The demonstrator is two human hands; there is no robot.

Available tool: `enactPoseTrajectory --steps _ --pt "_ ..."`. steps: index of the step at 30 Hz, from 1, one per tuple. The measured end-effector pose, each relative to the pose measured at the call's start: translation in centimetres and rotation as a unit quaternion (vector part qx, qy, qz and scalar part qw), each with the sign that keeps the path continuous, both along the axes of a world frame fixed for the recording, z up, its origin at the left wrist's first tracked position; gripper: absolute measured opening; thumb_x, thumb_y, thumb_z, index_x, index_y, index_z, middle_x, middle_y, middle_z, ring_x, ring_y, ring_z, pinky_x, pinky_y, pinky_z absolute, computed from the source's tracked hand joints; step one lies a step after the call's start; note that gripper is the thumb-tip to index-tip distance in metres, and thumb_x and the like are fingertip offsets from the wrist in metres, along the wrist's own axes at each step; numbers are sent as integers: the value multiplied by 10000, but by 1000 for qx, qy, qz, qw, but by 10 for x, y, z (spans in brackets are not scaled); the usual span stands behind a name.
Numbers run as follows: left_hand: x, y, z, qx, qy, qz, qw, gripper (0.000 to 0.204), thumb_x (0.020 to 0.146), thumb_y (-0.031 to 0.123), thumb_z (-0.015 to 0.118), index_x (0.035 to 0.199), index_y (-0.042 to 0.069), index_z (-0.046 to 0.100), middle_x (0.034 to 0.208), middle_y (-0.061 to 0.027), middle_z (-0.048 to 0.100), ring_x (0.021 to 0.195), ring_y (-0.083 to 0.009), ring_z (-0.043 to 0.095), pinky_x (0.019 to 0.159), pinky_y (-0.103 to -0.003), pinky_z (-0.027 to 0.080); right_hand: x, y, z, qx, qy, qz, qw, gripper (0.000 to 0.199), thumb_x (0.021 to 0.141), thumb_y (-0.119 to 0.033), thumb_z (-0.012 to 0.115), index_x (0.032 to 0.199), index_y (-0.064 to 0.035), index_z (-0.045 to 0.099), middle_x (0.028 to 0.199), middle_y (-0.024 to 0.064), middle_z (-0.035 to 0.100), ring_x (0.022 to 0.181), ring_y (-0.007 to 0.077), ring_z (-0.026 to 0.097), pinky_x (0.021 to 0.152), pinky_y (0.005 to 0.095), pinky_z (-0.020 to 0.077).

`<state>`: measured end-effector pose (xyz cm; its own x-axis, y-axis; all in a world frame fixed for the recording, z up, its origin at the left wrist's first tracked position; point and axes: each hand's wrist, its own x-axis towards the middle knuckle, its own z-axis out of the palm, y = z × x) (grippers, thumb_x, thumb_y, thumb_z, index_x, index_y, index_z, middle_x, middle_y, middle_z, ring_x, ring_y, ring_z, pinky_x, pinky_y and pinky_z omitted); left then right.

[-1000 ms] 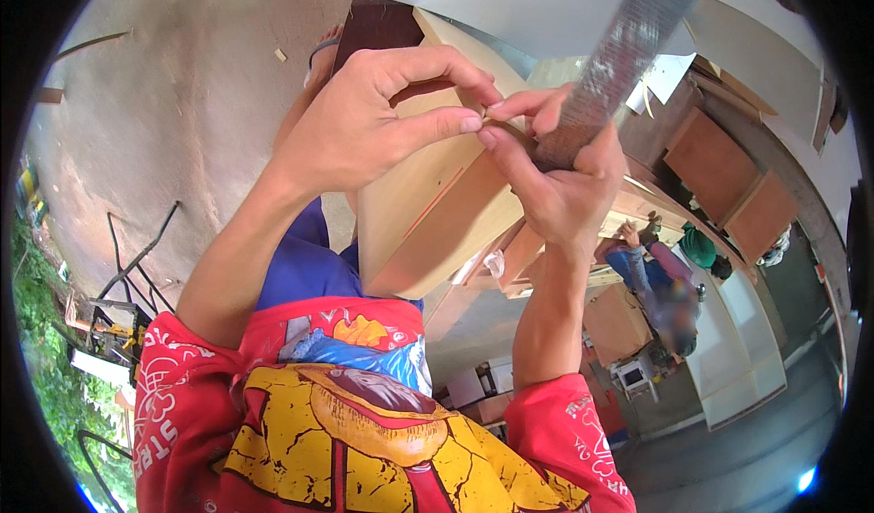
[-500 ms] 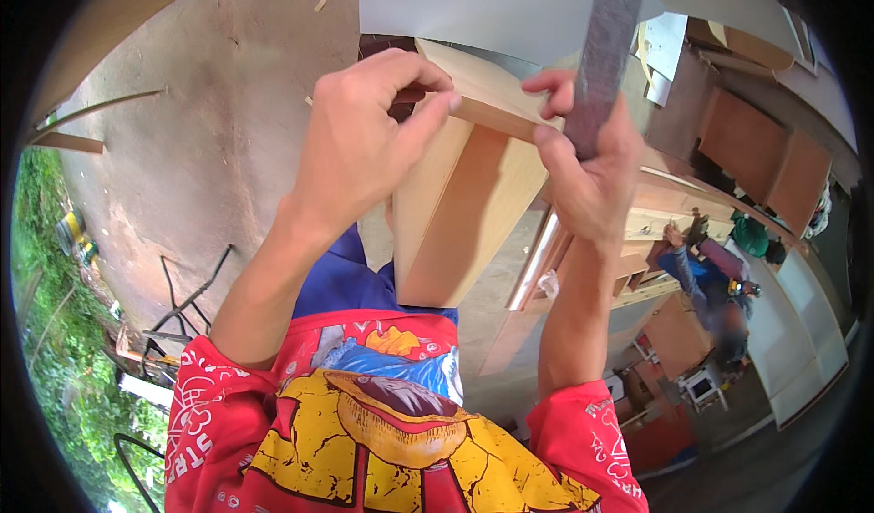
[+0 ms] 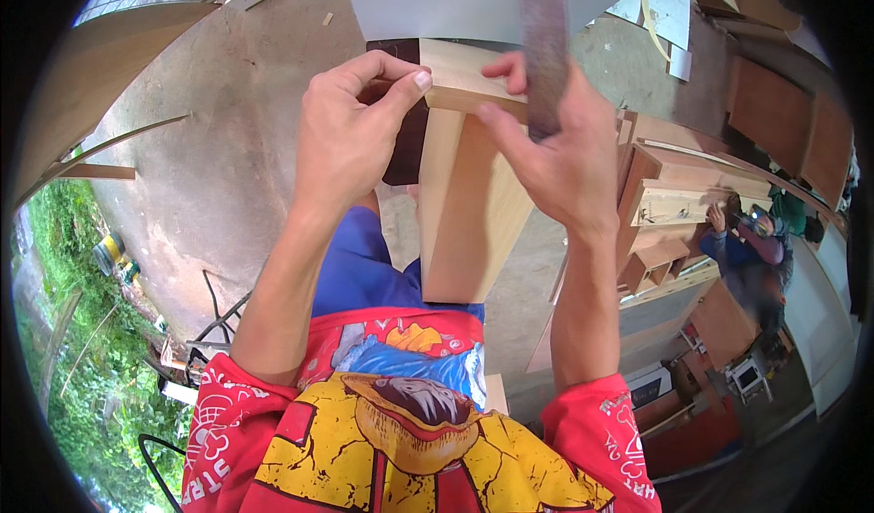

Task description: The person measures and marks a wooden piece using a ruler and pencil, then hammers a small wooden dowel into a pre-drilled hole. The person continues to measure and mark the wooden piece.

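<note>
A pale wooden box-like piece (image 3: 466, 213) made of joined boards stands in front of me, its narrow end edge (image 3: 473, 103) at the far side. My left hand (image 3: 350, 117) is at that edge's left corner, thumb and index finger pinched together; what lies between them, if anything, is too small to make out. My right hand (image 3: 569, 140) grips a long, flat, dark grey-brown bar (image 3: 544, 49), blurred and pointing away from me. Its thumb and index finger are spread about the right part of the end edge. The lower end of the bar is hidden in the palm.
A pale sheet (image 3: 437, 3) lies beyond the box, with a dark brown panel (image 3: 405, 153) beside it. At right, a person (image 3: 756, 240) works by a wooden frame (image 3: 692, 208). Brown boards (image 3: 769, 112) lie farther right. Curved wood strips (image 3: 127, 153) and greenery are at left.
My right hand has moved left along the box's end edge, carrying the dark bar. The left hand has shifted slightly left to the corner. The whole view has swung a little.
</note>
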<state>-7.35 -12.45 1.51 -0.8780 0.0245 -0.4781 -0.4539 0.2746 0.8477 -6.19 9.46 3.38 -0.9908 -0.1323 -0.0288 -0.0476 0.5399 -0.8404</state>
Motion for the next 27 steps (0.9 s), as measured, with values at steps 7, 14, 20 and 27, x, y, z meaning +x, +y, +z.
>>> enactPoseTrajectory --steps 7,14,20,27 --pt "3 -8 -15 151 -46 27 987 218 1095 155 758 1148 -43 835 1043 -88 849 970 -122 751 904 -300 590 -15 -24 -12 -51 -147 13 988 315 884 -156 888 1087 -22 689 981 121 796 842 331 742 805 424 598" --pt "2 -10 -6 140 -60 -1 988 208 1073 119 779 1178 -52 832 1077 -98 844 997 -127 764 914 -298 601 -17 -13 -23 -69 -110 33 991 311 903 -171 907 1076 -30 691 1020 103 818 882 259 786 804 387 614" --pt "6 8 15 64 -86 43 993 204 1106 160 767 1178 -22 826 879 -3 762 662 -27 573 564 -256 428 -16 -10 -25 -99 -114 13 988 353 851 -130 941 1095 -34 706 1078 88 823 914 228 796 857 359 641" --pt "2 8 12 52 -86 27 995 206 1112 148 751 1188 -33 812 935 -32 780 737 -53 629 651 -267 493 -20 -5 -28 -107 -117 14 987 379 827 -114 940 1120 -30 714 1081 91 814 934 217 793 865 363 650"
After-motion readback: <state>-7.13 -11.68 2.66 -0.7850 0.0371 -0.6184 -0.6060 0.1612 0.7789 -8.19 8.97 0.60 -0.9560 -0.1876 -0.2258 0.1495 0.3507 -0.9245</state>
